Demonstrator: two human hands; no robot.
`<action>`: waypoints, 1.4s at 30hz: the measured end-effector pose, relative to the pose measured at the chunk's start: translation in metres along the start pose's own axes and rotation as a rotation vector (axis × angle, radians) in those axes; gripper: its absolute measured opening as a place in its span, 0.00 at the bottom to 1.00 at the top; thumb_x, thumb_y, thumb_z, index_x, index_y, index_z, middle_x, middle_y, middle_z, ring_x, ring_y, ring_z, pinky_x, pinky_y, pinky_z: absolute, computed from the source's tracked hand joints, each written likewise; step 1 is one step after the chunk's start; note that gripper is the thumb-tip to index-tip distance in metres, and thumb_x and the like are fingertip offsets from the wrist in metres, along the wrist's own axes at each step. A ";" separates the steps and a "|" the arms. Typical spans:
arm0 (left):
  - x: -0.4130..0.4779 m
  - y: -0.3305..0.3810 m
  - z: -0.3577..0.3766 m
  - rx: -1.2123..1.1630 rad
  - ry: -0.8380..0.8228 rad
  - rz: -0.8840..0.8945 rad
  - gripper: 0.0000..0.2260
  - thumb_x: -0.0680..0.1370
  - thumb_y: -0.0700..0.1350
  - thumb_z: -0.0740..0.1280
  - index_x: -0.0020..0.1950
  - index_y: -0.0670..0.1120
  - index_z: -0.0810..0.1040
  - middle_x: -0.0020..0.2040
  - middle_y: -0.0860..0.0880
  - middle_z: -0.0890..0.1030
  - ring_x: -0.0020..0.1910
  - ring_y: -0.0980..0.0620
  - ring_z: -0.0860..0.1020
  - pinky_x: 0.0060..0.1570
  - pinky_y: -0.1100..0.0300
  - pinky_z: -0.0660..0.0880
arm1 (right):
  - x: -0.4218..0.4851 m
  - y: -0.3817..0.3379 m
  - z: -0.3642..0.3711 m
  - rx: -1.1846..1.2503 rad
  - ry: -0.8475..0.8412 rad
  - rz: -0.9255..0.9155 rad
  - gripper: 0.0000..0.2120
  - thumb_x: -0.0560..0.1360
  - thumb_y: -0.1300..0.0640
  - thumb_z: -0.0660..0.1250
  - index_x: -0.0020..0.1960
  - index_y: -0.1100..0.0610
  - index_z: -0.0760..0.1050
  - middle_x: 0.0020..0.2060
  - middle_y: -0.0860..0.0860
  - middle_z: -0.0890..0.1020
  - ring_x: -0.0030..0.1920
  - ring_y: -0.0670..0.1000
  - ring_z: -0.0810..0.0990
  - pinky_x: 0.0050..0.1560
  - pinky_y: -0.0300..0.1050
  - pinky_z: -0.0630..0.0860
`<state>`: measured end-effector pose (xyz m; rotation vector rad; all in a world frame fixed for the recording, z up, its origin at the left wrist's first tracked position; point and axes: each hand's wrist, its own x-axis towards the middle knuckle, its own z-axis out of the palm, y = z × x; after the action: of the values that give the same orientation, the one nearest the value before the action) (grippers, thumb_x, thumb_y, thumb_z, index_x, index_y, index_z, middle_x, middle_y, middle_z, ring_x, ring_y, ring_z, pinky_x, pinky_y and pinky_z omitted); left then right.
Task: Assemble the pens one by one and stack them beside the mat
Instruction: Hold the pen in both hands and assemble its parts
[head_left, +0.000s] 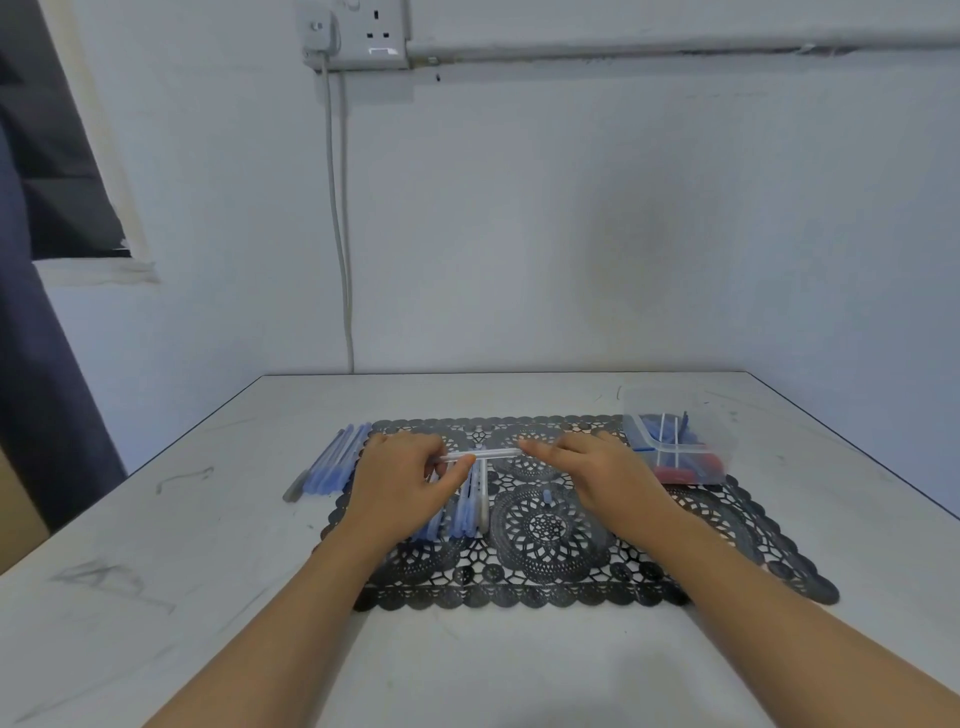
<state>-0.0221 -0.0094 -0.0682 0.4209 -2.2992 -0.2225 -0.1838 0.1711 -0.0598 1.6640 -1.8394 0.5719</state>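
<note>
Two hands: left hand (400, 483) and right hand (597, 467) hold one clear pen barrel (491, 453) level over the mat (545, 587), seemingly for joining.
Fingers: left ones pinch its left end; right ones pinch its right end.
Finished pens (332, 462): stacked just left of the mat.

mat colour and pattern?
Black mat, lace-like openwork with round medallions and a scalloped edge. The head view shows it best.
</note>
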 end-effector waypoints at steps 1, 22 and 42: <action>0.000 0.001 0.000 0.002 -0.001 0.002 0.19 0.72 0.65 0.56 0.28 0.53 0.63 0.24 0.55 0.67 0.27 0.60 0.67 0.40 0.58 0.62 | 0.000 0.000 0.000 0.010 0.006 0.001 0.33 0.59 0.76 0.71 0.60 0.53 0.78 0.34 0.49 0.80 0.29 0.47 0.73 0.35 0.37 0.65; 0.001 0.006 0.001 0.071 0.001 0.047 0.19 0.73 0.65 0.55 0.30 0.54 0.65 0.24 0.57 0.65 0.28 0.61 0.67 0.46 0.54 0.69 | -0.002 -0.009 0.006 0.110 0.169 0.125 0.13 0.74 0.56 0.62 0.53 0.58 0.81 0.37 0.51 0.83 0.35 0.49 0.80 0.36 0.43 0.80; 0.000 0.007 0.001 0.084 -0.013 0.034 0.19 0.73 0.65 0.53 0.31 0.53 0.66 0.26 0.56 0.69 0.30 0.58 0.69 0.46 0.56 0.66 | 0.000 -0.021 0.000 0.012 0.307 0.457 0.15 0.67 0.49 0.74 0.51 0.55 0.81 0.43 0.49 0.84 0.46 0.50 0.81 0.47 0.49 0.76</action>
<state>-0.0243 -0.0028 -0.0665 0.4232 -2.3328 -0.1127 -0.1633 0.1681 -0.0612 1.0822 -1.9826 0.9702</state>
